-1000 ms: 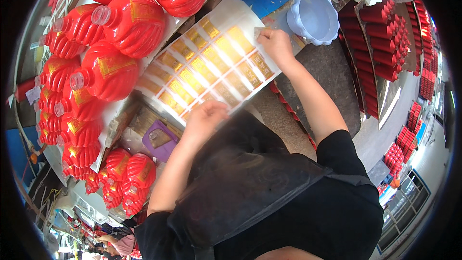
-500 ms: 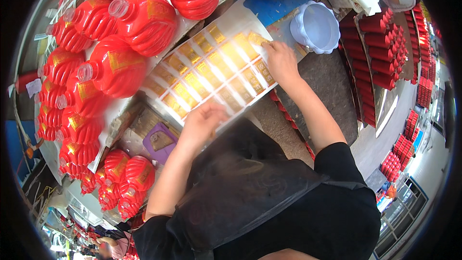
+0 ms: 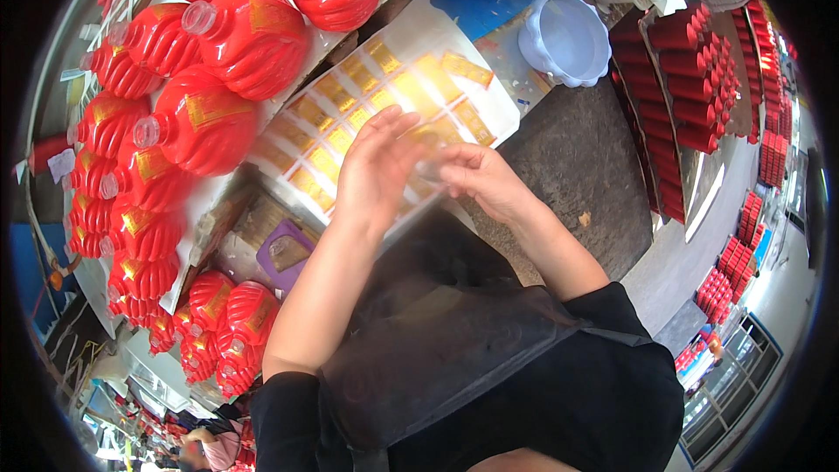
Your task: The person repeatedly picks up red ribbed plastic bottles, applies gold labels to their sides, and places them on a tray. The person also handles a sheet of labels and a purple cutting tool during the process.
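A pale sheet of gold labels point(image 3: 502, 109) lies in front of me, its labels in rows. My left hand point(image 3: 374, 170) is over the sheet's near part, its fingers stretched out and slightly blurred. Close beside it, my right hand point(image 3: 489, 182) has thumb and forefinger pinched together. A small blurred spot shows at those fingertips; I cannot make out what it is. One gold label point(image 3: 467, 69) sits askew at the sheet's far right corner. Both hands hide some of the labels.
Red ribbed bottles point(image 3: 210, 118), some with gold labels, crowd the table on the left. A pale blue scalloped bowl point(image 3: 568, 39) stands beyond the sheet's right end. A purple tray point(image 3: 284, 255) lies near my left forearm. Red cylinders point(image 3: 690, 79) are stacked at right.
My right hand has left the askew label at the far corner and come nearer to me, beside the left. My left hand has moved farther over the sheet, its fingers straightened.
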Tool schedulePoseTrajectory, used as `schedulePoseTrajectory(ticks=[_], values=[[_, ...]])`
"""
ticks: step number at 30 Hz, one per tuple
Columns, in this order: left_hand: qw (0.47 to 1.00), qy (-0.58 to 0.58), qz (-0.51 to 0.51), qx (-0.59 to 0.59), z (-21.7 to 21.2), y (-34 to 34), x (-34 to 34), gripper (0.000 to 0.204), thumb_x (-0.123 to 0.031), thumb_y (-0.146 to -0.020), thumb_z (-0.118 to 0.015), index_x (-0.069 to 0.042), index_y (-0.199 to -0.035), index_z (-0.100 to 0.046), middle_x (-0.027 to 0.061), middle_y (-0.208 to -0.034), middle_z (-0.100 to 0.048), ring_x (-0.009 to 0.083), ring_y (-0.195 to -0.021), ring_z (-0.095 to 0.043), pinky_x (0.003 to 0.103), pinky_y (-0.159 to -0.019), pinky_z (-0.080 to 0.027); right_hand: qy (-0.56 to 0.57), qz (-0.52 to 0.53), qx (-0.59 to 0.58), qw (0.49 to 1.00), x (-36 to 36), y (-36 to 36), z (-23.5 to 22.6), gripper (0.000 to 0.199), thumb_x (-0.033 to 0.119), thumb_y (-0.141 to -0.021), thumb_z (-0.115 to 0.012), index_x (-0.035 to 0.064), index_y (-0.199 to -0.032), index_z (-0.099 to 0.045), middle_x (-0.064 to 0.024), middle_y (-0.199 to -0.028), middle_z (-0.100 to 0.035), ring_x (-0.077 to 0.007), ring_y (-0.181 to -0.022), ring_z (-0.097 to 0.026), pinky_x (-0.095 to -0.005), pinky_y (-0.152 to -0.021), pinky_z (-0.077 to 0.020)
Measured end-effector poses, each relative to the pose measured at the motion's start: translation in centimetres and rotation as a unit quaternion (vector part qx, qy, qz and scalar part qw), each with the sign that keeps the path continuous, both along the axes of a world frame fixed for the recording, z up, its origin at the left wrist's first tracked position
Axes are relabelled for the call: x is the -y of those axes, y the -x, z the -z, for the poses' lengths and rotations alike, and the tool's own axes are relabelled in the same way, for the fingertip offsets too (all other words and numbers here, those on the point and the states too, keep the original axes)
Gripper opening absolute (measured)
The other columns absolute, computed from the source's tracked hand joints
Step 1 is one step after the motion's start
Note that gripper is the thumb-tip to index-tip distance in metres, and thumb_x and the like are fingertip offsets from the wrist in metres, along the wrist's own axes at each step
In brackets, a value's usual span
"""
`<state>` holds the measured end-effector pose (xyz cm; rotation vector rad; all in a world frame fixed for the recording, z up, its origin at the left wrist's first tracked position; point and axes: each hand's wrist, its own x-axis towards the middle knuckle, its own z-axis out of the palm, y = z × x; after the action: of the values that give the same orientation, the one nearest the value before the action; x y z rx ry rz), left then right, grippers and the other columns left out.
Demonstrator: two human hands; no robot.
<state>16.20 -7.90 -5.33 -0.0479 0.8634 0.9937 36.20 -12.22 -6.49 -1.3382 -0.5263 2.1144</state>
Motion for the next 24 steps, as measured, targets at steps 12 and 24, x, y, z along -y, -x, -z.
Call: schedulePoseTrajectory(ticks=[12, 24], values=[[0.993, 0.042, -0.088, 0.059, 1.6, -3.5, -0.2, 0.032, -0.012, -0.099, -0.056, -0.002, -0.129, -0.054, 0.0220, -0.132, -0.060, 0.0293, -0.117, -0.064, 0.041, -0.101, -0.057, 0.010, 0.140, 0.010, 0.990, -1.3, -3.7, -0.3, 0.029, 0.014, -0.097, -0.070, 0.0066, -0.123, -0.059, -0.0044, -0.100, -0.071, -0.0150, -0.087, -0.073, -0.0210, -0.065, -0.0542], [0.993, 0.046, -0.094, 0.056, 1.2, -5.4, 0.0, 0.037, -0.011, -0.098, -0.056, 0.000, -0.133, -0.050, 0.0243, -0.140, -0.054, 0.0335, -0.124, -0.060, 0.044, -0.108, -0.052, -0.034, 0.218, -0.036, 0.975, -1.1, -5.6, 0.0, 0.049, 0.002, -0.090, -0.071, 0.0011, -0.138, -0.059, -0.0070, -0.112, -0.069, -0.0152, -0.091, -0.069, -0.0272, -0.080, -0.0544]])
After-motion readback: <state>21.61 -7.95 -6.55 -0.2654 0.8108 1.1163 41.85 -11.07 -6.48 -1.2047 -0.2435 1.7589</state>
